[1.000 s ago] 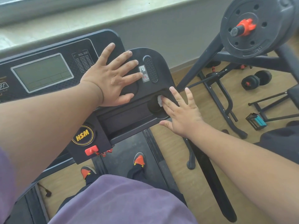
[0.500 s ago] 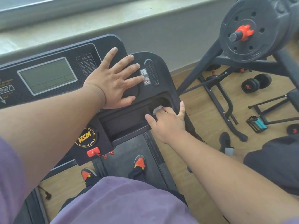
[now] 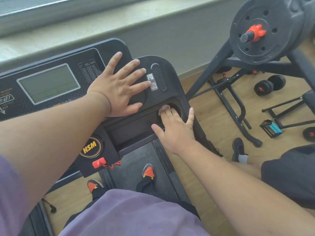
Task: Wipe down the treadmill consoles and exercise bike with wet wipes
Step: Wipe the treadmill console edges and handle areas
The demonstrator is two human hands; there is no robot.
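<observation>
Black plastic treadmill console [image 3: 172,92] | small white wet wipe [image 3: 164,108] is pressed into round cup hole at right edge by right hand [image 3: 175,128], fingers straight | left hand [image 3: 117,87] is laid flat, fingers spread | wooden floor [image 3: 219,116] is seen just beside.

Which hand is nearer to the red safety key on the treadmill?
Left. The left hand lies flat on the console above the red safety key; the right hand presses a wipe farther right.

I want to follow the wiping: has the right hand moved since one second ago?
Yes. The right hand drew in from the outer rim of the round black cup holder, pressing the white wet wipe down inside it.
</observation>
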